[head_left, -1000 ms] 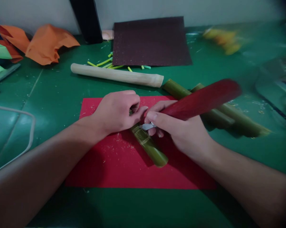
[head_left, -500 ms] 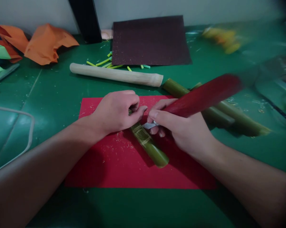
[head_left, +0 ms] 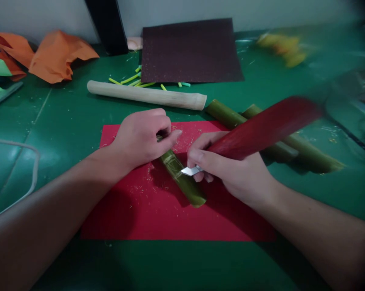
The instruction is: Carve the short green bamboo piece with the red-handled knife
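My left hand [head_left: 144, 135] is closed around the upper end of a green bamboo piece [head_left: 185, 184], which slants down to the right over a red sheet [head_left: 115, 218]. Pale scored lines mark the bamboo's upper face just below my thumb. My right hand [head_left: 228, 165] grips a carving knife [head_left: 261, 125] with a thick red handle, held much like a pen. Its short metal blade points left, and the tip is at the bamboo's right edge by the scored lines. Whether the tip touches cannot be made out. Fine shavings lie scattered on the red sheet.
Beyond the red sheet lies a pale peeled stick [head_left: 146, 95], with thin yellow-green strips behind it. A dark brown sheet [head_left: 191, 50] is at the back. Several green bamboo pieces [head_left: 313, 153] rest at right. Crumpled orange paper [head_left: 59, 56] sits at back left.
The bamboo and my left hand have shifted slightly up and left. The knife tip has moved down along the bamboo, away from my left thumb, and the handle has swung slightly.
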A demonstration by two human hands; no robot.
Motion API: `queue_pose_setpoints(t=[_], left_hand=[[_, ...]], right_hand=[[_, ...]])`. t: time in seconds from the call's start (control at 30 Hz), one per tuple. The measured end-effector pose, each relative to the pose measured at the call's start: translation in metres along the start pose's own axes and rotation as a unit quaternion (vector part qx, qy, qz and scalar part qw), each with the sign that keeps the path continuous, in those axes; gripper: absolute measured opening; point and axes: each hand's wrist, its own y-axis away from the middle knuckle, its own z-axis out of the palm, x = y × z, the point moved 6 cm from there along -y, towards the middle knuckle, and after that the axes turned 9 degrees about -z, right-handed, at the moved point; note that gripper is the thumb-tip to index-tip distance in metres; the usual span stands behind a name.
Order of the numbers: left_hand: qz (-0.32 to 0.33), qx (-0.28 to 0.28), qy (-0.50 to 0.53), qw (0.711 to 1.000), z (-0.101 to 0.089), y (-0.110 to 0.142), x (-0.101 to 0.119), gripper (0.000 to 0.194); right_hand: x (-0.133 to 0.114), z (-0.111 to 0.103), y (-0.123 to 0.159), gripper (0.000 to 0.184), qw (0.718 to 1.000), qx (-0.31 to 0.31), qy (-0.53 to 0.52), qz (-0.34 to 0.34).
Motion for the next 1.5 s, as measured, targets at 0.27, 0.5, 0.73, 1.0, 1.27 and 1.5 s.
queue_pose_setpoints(t=[0.27,0.5,0.73,1.0,1.27,1.5], left_hand=[[0.060,0.027,-0.001,0.998,-0.005,0.002,0.010,0.036],[0.110,-0.044,0.059,0.991,0.006,0.004,0.013,0.020],[0.100,0.035,0.018,0.994,-0.006,0.006,0.016,0.024],[0.056,-0.018,0.009,0.998,-0.006,0.008,0.017,0.017],[0.042,-0.034,0.079,0.995,-0.005,0.004,0.015,0.014],[0.006,-0.046,0.156,0.987,0.002,0.001,0.010,0.028]], right_hand=[[0.002,-0.001,0.000,0.025,1.000,-0.009,-0.001,-0.006],[0.001,0.001,0.001,0.021,0.999,-0.023,-0.038,-0.018],[-0.001,0.001,0.004,0.023,0.998,-0.031,-0.036,-0.038],[-0.001,0.001,0.004,0.019,0.999,-0.030,-0.008,-0.032],[-0.007,0.003,0.005,0.017,0.995,-0.045,0.053,-0.069],[-0.009,0.004,0.006,0.018,0.993,-0.049,0.077,-0.074]])
